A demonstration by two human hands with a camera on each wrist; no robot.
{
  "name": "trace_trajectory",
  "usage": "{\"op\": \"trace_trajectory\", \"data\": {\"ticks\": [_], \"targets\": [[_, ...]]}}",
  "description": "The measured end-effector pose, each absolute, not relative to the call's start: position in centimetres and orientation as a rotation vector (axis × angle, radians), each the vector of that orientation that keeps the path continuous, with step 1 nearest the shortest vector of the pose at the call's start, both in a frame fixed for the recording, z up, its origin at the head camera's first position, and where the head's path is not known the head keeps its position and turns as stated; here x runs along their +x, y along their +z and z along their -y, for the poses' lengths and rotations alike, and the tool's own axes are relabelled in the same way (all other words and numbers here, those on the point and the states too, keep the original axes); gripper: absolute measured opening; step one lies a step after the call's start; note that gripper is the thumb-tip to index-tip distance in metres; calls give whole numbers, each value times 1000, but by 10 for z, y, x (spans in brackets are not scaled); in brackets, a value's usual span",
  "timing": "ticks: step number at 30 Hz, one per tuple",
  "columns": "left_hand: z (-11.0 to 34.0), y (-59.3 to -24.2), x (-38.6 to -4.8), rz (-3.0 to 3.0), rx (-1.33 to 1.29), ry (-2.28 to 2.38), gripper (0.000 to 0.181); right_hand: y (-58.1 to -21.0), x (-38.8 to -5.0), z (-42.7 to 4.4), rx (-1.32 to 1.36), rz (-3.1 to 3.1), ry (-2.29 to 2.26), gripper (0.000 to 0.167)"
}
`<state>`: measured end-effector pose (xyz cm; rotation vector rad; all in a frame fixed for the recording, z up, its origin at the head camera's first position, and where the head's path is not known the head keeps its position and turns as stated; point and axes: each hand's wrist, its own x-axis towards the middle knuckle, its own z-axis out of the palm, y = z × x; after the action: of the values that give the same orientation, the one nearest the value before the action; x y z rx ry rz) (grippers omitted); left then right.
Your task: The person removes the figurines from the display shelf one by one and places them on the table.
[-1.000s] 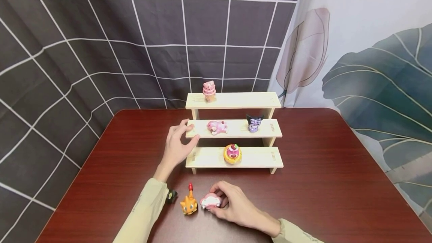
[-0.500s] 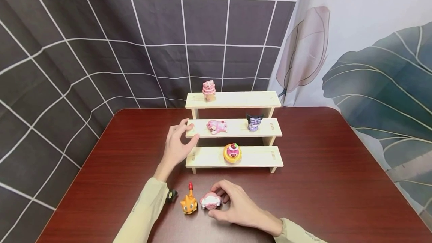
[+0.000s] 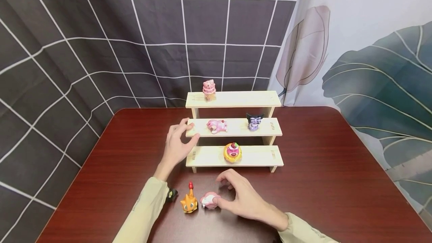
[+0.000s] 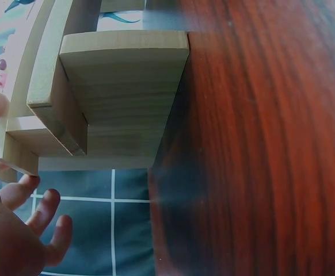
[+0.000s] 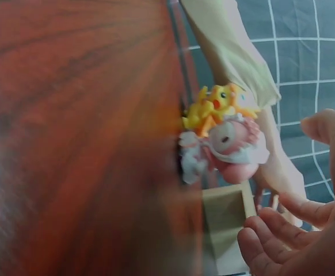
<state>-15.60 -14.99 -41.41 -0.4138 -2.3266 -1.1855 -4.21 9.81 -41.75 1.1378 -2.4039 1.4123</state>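
Note:
My left hand (image 3: 177,143) grips the left end of the middle step of a three-step wooden display stand (image 3: 233,99); the left wrist view shows fingers (image 4: 49,204) at that end. Near the table's front, my right hand (image 3: 248,200) hovers beside a pink and white figurine (image 3: 208,200), its fingers spread and apart from it in the right wrist view. The thumb overlaps the figurine in the head view. To the figurine's left sits an orange figurine with a red-tipped tail (image 3: 189,203).
A pink figurine (image 3: 209,90) stands on the top step. The middle step bears a lying pink figurine (image 3: 217,126) and a black-and-purple one (image 3: 254,122). A round yellow and pink figurine (image 3: 233,152) sits on the bottom step. Behind the table (image 3: 320,160) hangs a checked curtain (image 3: 141,21).
My right hand has let go of the pink and white figurine, spread its fingers and drawn slightly up and right. The left hand stays at the stand.

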Motion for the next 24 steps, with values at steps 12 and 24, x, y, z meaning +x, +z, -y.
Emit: {"op": "trace_trajectory", "data": {"ticks": [12,24], "targets": [[149,-413,-156,2331,-409,-1195,39,-384,-64,-111,1158,2373,1406,32],[149,-414,-157,2328,-406,-1190,39,-325,-100,-116,1119,2321,1418,27]]}}
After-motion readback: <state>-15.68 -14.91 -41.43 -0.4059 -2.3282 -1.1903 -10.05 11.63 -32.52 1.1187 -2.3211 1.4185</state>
